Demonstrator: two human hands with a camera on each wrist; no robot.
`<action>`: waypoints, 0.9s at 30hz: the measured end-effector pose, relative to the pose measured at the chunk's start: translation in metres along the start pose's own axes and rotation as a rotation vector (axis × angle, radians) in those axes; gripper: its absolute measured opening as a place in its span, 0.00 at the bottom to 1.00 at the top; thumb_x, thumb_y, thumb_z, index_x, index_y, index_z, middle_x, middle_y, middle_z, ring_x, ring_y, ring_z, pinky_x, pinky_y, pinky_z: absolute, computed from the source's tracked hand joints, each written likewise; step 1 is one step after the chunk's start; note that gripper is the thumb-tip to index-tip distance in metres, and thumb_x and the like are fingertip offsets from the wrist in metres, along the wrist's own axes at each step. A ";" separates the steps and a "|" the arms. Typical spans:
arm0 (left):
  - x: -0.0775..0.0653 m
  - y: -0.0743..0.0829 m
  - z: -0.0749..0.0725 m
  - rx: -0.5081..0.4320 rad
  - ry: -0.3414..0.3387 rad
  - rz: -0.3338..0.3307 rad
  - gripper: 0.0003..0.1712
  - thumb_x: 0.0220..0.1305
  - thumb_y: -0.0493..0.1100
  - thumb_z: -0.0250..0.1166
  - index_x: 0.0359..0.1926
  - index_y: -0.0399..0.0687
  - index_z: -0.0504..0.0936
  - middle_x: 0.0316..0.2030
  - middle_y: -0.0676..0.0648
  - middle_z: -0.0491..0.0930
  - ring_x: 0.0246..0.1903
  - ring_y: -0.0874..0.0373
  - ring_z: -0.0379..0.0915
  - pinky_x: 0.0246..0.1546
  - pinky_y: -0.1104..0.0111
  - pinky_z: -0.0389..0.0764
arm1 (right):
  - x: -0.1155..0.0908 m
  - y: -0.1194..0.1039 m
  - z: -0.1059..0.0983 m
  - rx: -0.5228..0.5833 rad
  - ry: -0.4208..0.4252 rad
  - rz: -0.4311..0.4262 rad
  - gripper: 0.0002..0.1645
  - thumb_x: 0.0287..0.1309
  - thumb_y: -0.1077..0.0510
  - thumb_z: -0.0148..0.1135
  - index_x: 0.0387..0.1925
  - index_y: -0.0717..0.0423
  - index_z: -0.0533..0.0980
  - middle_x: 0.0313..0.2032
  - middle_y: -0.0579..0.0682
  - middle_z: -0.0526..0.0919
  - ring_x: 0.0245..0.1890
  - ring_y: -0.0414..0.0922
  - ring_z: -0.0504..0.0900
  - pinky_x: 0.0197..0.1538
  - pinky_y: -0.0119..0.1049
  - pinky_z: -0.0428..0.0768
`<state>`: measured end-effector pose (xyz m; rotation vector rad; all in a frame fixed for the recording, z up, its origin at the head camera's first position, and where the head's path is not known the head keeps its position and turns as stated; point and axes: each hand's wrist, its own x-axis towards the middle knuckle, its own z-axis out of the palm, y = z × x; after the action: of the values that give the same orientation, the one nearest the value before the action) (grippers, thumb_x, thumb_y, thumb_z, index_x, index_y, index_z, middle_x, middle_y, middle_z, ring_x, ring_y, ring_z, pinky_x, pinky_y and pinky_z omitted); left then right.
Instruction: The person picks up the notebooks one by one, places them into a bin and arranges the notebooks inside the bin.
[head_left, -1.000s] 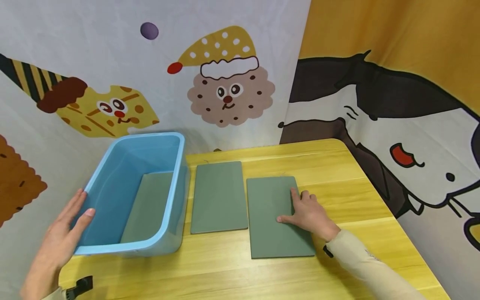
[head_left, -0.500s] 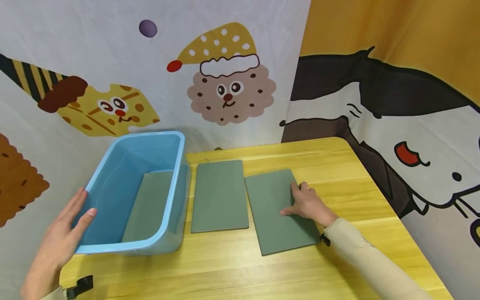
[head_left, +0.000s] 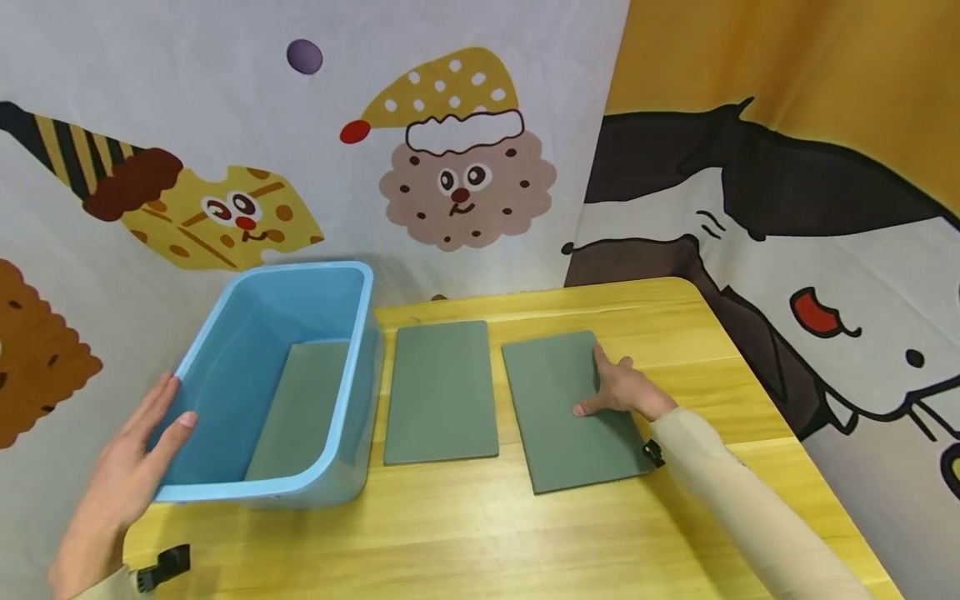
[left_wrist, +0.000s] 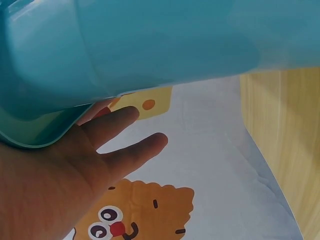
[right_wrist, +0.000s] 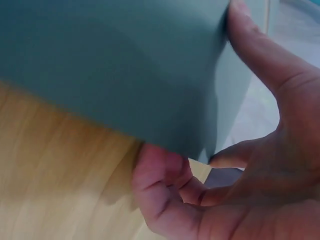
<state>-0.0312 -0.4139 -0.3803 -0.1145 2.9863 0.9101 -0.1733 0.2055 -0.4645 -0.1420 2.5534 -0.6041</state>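
Observation:
My left hand [head_left: 112, 483] rests at the left rim of a light blue plastic bin [head_left: 240, 492], its fingers extended and spread. In the left wrist view, two fingers [left_wrist: 137, 152] reach straight along the outside of the bin. A flat grey-green board [head_left: 303, 412] lies inside on the bin's bottom. My right hand [head_left: 630, 389] holds another grey-green board [head_left: 551, 400] by its right edge. Its thumb lies on the top face, and other fingers [right_wrist: 155, 185] curl at the edge. This board sits slightly turned on the table. A third matching board [head_left: 441, 392] lies flat between it and the bin.
The yellow wood-grain table [head_left: 450, 542] has a rounded far right corner. Behind it hangs a cloth [head_left: 337, 183] printed with cartoon figures, close to the bin's far end. A black strap [head_left: 165, 568] is at the left wrist.
The board under my right hand has turned a little counterclockwise and shifted slightly away and to the right, the hand moving along with it. My left hand stays at the bin.

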 end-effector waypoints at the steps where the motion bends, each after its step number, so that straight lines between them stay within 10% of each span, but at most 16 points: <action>1: 0.001 0.000 -0.001 0.001 0.002 0.005 0.40 0.83 0.54 0.44 0.84 0.52 0.37 0.82 0.39 0.31 0.74 0.18 0.32 0.58 0.18 0.39 | 0.001 0.001 0.000 0.007 -0.007 0.010 0.83 0.48 0.38 0.82 0.81 0.68 0.33 0.67 0.91 0.45 0.60 0.78 0.69 0.62 0.65 0.72; 10: 0.002 -0.001 -0.003 0.017 0.004 0.022 0.39 0.83 0.53 0.44 0.84 0.52 0.38 0.82 0.39 0.32 0.74 0.19 0.32 0.61 0.19 0.38 | -0.001 0.010 -0.001 0.029 0.010 -0.040 0.80 0.53 0.37 0.79 0.81 0.68 0.34 0.70 0.85 0.55 0.69 0.77 0.62 0.65 0.66 0.70; 27: 0.001 -0.001 -0.004 -0.002 0.011 0.007 0.39 0.83 0.53 0.45 0.84 0.52 0.39 0.82 0.40 0.33 0.75 0.20 0.32 0.58 0.17 0.41 | -0.024 0.028 0.012 0.237 0.226 -0.251 0.43 0.66 0.60 0.69 0.76 0.65 0.62 0.73 0.74 0.62 0.72 0.72 0.60 0.67 0.69 0.65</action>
<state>-0.0325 -0.4166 -0.3777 -0.1096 2.9983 0.9162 -0.1461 0.2310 -0.4755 -0.3313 2.6734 -1.0677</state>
